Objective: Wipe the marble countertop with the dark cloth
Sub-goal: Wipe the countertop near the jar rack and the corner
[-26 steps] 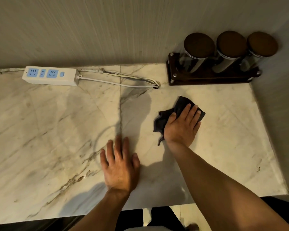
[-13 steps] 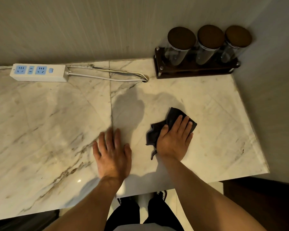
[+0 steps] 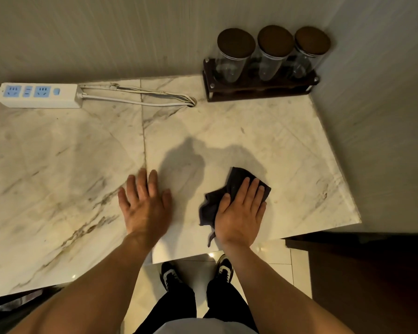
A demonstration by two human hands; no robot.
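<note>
Pressed flat under the right hand (image 3: 240,210), fingers together and extended rather than curled, the dark cloth (image 3: 229,189) is pinned against the marble countertop (image 3: 263,131), its crumpled folds spilling out past the thumb side and a thin tail trailing toward the near edge. Over the last second the hand and cloth have drawn back from the jar rack (image 3: 258,91), from a spot not far in front of it to one well apart and close to the counter's near edge, which reads as the return pull of a wiping stroke; that strip in front of the rack is probably covered, while the broad slab beyond the seam looks yet to be reached. The left hand (image 3: 145,206) lies open and empty, palm down, farther from the rack and just beside the seam between the two slabs, seemingly bracing the body; it has kept that place. The stone is pale, polished and veined in grey-brown, with light glinting off the near edge. The cloth appears soft, thin and matte. On the rack, a dark wooden cradle, lie three clear cylindrical jars with round brown lids. Along the back wall from the rack sits a white power strip (image 3: 38,95) with blue sockets, its cables running back toward the rack.
</note>
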